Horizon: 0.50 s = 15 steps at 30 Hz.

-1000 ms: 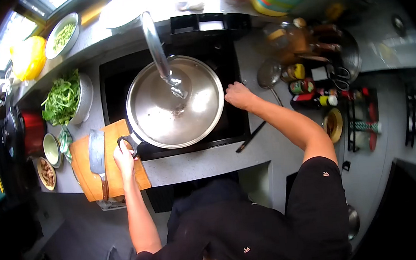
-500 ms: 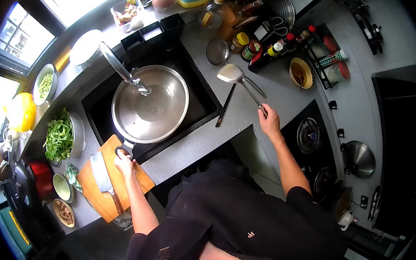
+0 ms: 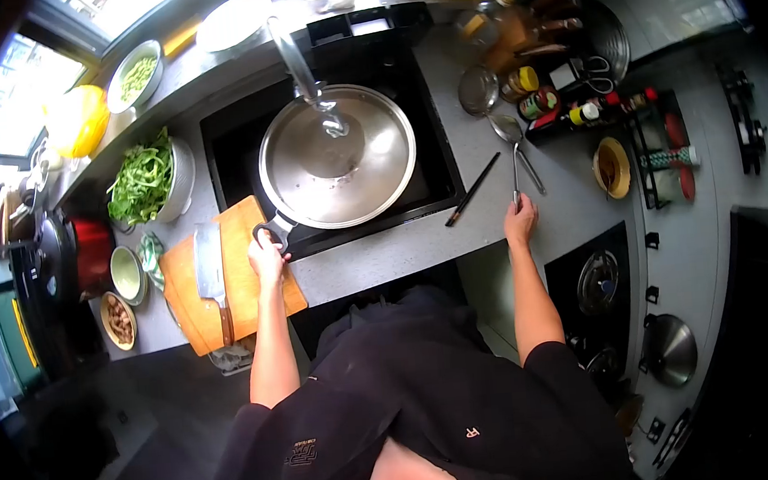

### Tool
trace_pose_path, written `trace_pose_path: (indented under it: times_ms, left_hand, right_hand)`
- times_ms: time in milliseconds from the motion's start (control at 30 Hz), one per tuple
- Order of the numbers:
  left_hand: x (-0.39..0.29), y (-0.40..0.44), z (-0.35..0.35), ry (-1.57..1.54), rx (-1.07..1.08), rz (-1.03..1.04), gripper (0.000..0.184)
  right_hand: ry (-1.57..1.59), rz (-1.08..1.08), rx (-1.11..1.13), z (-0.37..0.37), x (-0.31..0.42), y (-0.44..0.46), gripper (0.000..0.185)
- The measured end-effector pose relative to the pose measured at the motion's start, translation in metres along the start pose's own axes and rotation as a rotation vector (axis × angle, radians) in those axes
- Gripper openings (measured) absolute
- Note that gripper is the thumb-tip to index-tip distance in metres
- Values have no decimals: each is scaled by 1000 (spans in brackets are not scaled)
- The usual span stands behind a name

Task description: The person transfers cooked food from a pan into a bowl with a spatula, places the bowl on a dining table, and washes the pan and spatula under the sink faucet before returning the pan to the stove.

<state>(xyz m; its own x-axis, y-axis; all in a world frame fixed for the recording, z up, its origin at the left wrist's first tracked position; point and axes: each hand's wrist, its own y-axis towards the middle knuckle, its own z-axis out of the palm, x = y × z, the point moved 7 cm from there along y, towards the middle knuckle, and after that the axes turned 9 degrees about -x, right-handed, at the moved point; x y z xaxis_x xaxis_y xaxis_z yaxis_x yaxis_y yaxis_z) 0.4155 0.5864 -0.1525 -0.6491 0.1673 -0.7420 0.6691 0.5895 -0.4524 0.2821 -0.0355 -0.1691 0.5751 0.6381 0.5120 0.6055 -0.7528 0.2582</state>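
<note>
1. Left hand [image 3: 267, 256]: the fingers were closed around the dark handle [image 3: 275, 235] of a wide metal pan [image 3: 338, 167].
2. Pan: it stood on the black cooktop [image 3: 432, 159], its handle pointing toward the person; small dark specks showed on its shiny inner surface. A metal spout [image 3: 293, 59] reached over it.
3. Right hand [image 3: 520, 220]: the fingers were curled around the near end of a long-handled metal utensil [image 3: 516, 171], whose head lay at the far end, near a round strainer [image 3: 478, 90].
4. Beside the utensil, a second metal handle [image 3: 532, 174] lay on the counter [image 3: 570, 198]; a slim black stick [image 3: 473, 190] lay between the cooktop and the right hand.
5. Cutting board [image 3: 246, 260]: it lay left of the pan, just beside the left hand, with a cleaver [image 3: 209, 263] flat upon it, wooden grip toward the person.
6. Beyond the board, leafy greens [image 3: 140, 180] filled a pale bowl [image 3: 184, 179].
</note>
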Motion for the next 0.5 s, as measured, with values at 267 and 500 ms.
trace_pose_path:
  times_ms: [267, 500]
  left_hand:
    - [-4, -24, 3, -16, 50, 2, 42]
    - [8, -34, 8, -59, 53, -70, 41]
  right_hand:
    - [246, -202, 46, -11, 146, 52, 28]
    - [315, -260, 573, 179, 288, 144, 46]
